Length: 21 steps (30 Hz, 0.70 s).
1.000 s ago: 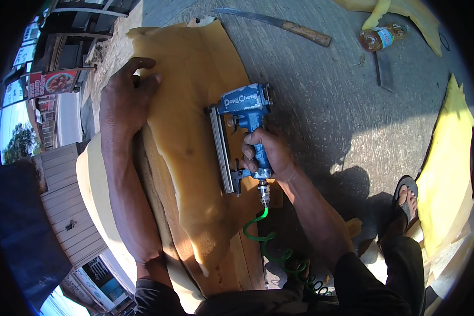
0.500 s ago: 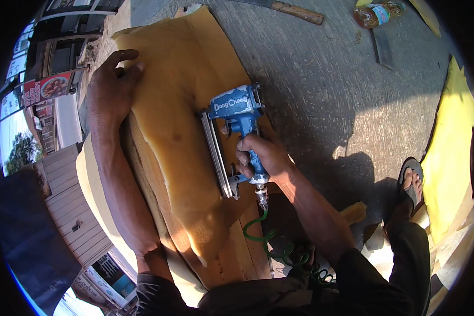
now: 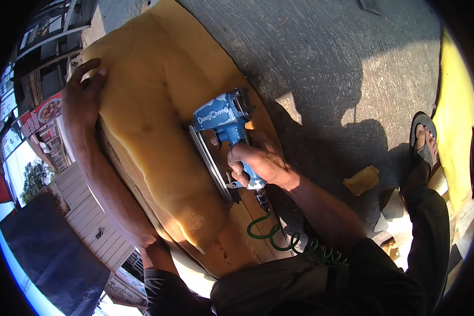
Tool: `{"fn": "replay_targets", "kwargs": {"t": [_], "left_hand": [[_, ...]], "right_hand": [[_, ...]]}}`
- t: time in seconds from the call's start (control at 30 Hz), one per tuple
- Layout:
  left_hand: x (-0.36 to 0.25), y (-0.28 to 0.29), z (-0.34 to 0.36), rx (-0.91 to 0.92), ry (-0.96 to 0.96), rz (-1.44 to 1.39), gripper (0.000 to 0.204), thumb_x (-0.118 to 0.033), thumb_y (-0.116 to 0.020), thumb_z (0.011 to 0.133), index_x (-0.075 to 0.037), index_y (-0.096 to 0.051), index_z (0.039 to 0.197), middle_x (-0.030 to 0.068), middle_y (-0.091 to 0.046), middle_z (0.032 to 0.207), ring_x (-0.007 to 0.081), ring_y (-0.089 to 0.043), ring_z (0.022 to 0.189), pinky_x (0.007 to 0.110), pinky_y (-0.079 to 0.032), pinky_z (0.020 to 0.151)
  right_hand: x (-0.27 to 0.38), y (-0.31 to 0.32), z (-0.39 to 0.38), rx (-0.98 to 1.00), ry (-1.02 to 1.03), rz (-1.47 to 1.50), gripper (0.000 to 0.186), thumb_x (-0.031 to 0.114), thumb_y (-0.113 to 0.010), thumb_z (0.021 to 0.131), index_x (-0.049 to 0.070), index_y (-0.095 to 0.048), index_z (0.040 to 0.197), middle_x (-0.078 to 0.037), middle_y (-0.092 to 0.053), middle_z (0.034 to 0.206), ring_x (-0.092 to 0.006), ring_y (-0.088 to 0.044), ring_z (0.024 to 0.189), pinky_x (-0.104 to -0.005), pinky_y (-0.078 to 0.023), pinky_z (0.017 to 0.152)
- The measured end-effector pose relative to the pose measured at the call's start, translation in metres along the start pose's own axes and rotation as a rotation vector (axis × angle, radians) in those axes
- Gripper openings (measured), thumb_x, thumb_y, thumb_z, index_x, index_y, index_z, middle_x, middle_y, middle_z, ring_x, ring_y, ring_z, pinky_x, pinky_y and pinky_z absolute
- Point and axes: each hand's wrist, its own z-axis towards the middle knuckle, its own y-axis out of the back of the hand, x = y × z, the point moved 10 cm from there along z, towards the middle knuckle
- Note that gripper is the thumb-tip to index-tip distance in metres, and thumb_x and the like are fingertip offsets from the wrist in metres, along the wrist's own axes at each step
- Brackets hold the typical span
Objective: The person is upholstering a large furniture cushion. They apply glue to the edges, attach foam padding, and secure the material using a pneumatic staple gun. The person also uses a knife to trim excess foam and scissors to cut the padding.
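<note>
My right hand (image 3: 260, 163) is wrapped round the handle of a blue pneumatic staple gun (image 3: 216, 113) with worn paint. The gun's long metal magazine lies over a yellow-brown foam sheet (image 3: 152, 105), its nose end close to a crease there. From the handle's base runs a coiled green air hose (image 3: 276, 231). My left hand (image 3: 84, 95) grips the sheet's far left edge, thumb and forefinger bent over it; its other fingers are mostly hidden. Beneath the sheet, a wooden board (image 3: 247, 234) shows near my lap.
Grey textured floor (image 3: 310, 47) spreads to the right, partly shaded. A small foam scrap (image 3: 362, 180) lies there. Farther right are a sandalled foot (image 3: 424, 138) and a bright yellow foam sheet (image 3: 455, 121). A dark sheet (image 3: 50, 253) and a slatted wall (image 3: 95, 210) stand at left.
The view has shifted, bringing the foam, both hands and staple gun left in the picture. The bottle on the floor has left view. Both hands keep their holds.
</note>
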Motion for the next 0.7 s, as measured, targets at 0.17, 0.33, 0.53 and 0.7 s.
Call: {"fn": "replay_targets", "kwargs": {"t": [0.17, 0.33, 0.53, 0.7], "left_hand": [[0.001, 0.001, 0.001, 0.000, 0.009, 0.051, 0.043, -0.037, -0.073, 0.094, -0.015, -0.071, 0.130, 0.0167, -0.075, 0.103, 0.0149, -0.070, 0.088, 0.030, -0.053, 0.080], [0.005, 0.000, 0.004, 0.040, 0.007, 0.090, 0.047, -0.041, -0.071, 0.095, -0.014, -0.070, 0.134, 0.0168, -0.074, 0.109, 0.0165, -0.069, 0.096, 0.031, -0.052, 0.088], [0.002, -0.002, 0.003, 0.029, 0.013, 0.074, 0.046, -0.040, -0.073, 0.094, -0.015, -0.071, 0.132, 0.0162, -0.075, 0.106, 0.0162, -0.069, 0.094, 0.031, -0.052, 0.086], [0.004, 0.004, 0.004, 0.022, 0.022, 0.046, 0.045, -0.041, -0.075, 0.091, -0.017, -0.073, 0.128, 0.0170, -0.076, 0.105, 0.0165, -0.071, 0.094, 0.032, -0.052, 0.087]], "right_hand": [[-0.027, -0.005, -0.015, 0.016, -0.008, 0.028, 0.024, 0.008, -0.056, 0.089, -0.003, -0.061, 0.110, -0.005, -0.056, 0.066, -0.0157, -0.053, 0.047, -0.0319, -0.046, 0.047], [-0.035, 0.002, -0.032, 0.053, 0.001, -0.016, 0.018, 0.008, -0.057, 0.088, -0.003, -0.064, 0.102, -0.004, -0.056, 0.066, -0.0152, -0.056, 0.051, -0.0317, -0.047, 0.048], [-0.040, 0.008, -0.049, -0.017, -0.023, -0.084, 0.011, 0.012, -0.057, 0.089, 0.002, -0.062, 0.090, -0.003, -0.058, 0.069, -0.0114, -0.057, 0.054, -0.0303, -0.048, 0.052], [-0.064, 0.008, -0.064, -0.038, -0.093, -0.141, 0.022, 0.013, -0.058, 0.089, 0.002, -0.063, 0.108, -0.003, -0.060, 0.067, -0.0118, -0.058, 0.053, -0.0319, -0.050, 0.050]]}}
